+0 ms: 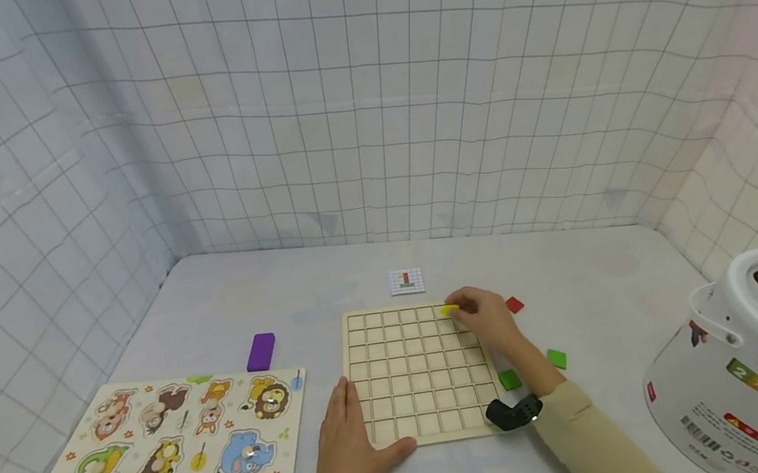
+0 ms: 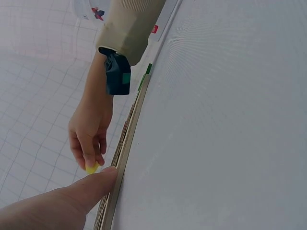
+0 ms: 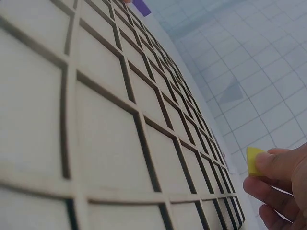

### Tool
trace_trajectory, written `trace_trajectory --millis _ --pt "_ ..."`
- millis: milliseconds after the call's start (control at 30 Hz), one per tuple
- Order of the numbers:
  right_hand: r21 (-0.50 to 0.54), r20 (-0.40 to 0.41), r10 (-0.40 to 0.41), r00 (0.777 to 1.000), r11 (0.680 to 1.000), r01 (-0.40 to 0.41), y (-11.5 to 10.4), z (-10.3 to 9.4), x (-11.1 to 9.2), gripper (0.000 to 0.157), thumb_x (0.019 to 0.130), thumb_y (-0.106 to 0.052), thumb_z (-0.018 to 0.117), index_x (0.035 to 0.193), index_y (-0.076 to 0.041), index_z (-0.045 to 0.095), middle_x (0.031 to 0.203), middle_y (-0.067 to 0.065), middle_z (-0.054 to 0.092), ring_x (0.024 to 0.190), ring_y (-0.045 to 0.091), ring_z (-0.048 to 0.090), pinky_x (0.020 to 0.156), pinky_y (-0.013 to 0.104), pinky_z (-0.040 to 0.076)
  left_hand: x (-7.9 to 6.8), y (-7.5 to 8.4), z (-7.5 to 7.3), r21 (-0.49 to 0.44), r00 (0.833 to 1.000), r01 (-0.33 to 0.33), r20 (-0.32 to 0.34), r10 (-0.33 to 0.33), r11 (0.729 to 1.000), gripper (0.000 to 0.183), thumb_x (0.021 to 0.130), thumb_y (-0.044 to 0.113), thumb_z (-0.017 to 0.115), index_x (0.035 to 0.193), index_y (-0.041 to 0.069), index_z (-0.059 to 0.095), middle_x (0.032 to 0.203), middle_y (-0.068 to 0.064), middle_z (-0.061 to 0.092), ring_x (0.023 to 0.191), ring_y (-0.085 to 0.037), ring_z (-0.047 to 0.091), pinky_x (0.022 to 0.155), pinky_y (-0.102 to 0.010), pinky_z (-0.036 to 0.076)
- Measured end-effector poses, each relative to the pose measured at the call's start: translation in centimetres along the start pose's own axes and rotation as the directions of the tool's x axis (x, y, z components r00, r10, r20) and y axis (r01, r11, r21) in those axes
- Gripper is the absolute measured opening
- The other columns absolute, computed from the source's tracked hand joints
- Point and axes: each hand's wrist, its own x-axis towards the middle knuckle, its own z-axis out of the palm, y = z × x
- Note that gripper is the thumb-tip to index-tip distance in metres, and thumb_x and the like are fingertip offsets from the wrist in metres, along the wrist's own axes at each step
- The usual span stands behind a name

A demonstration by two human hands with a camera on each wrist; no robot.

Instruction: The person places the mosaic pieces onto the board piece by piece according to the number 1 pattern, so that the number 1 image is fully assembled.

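A wooden grid board [image 1: 420, 384] with square recesses lies on the table. My left hand [image 1: 351, 453] rests along its left edge, fingers straight, with the thumb at the near left corner. Over the far right corner, my right hand [image 1: 485, 317] pinches a small yellow piece [image 3: 253, 161] between thumb and fingertips. In the right wrist view, the piece shows a curved side. Right of the board lie a red tile [image 1: 515, 304] and two green tiles, one green tile [image 1: 509, 380] close to the board's edge and another green tile [image 1: 557, 359] farther out.
Beyond the board lies a small pattern card [image 1: 406, 282] with a red and green figure. An animal puzzle board [image 1: 194, 462] covers the left front, a purple block [image 1: 261, 352] at its far edge. On the right stands a lidded white bucket [image 1: 727, 378]. Grid-patterned cloth walls surround the table.
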Motion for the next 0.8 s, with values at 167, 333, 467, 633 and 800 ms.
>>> trace_trajectory --millis 167,333,467,633,800 --pt "0.023 0.027 -0.024 0.999 0.999 0.024 -0.4 0.9 0.1 0.013 0.09 -0.009 0.07 0.103 -0.006 0.071 0.098 0.007 0.071 0.087 0.022 0.064 0.076 0.039 0.053 0.0 -0.1 0.0 0.004 1.0 -0.008 -0.004 0.008 1.0 0.126 0.068 0.059 0.081 0.149 -0.013 0.018 0.157 -0.029 0.015 0.143 -0.045 0.016 0.113 -0.06 0.019" --pt "0.047 0.077 -0.068 0.995 0.997 0.064 -0.6 1.9 0.6 0.013 0.09 -0.007 0.069 0.103 -0.006 0.071 0.097 0.005 0.07 0.086 0.019 0.062 0.076 0.036 0.053 0.0 -0.1 0.0 0.001 1.0 -0.008 -0.005 0.008 1.0 0.125 0.068 0.059 0.081 0.149 -0.013 0.018 0.157 -0.029 0.015 0.143 -0.045 0.016 0.113 -0.06 0.019" --pt "0.045 0.118 -0.079 0.99 0.996 0.074 -1.1 2.6 0.9 0.012 0.091 -0.008 0.069 0.103 -0.007 0.071 0.097 0.004 0.07 0.086 0.019 0.062 0.076 0.035 0.053 0.0 -0.1 0.0 -0.002 1.0 -0.009 -0.005 0.009 1.0 0.125 0.068 0.059 0.081 0.149 -0.013 0.018 0.156 -0.029 0.015 0.143 -0.045 0.016 0.113 -0.06 0.019" --pt "0.044 0.153 -0.081 0.985 0.996 0.076 -1.9 3.1 1.2 0.011 0.091 -0.007 0.069 0.102 -0.007 0.071 0.096 0.004 0.07 0.087 0.02 0.063 0.075 0.035 0.053 0.0 -0.2 0.0 0.001 1.0 -0.005 -0.006 0.005 1.0 0.126 0.067 0.059 0.081 0.149 -0.013 0.018 0.157 -0.029 0.015 0.143 -0.045 0.016 0.113 -0.059 0.019" --pt "0.036 0.173 -0.11 0.979 0.994 0.105 -2.3 3.7 1.4 0.011 0.09 -0.006 0.069 0.1 -0.006 0.072 0.095 0.005 0.07 0.085 0.02 0.064 0.074 0.033 0.053 0.0 -0.1 0.1 -0.003 1.0 -0.007 -0.011 0.007 1.0 0.126 0.067 0.059 0.081 0.149 -0.013 0.018 0.156 -0.029 0.016 0.143 -0.045 0.016 0.113 -0.059 0.019"
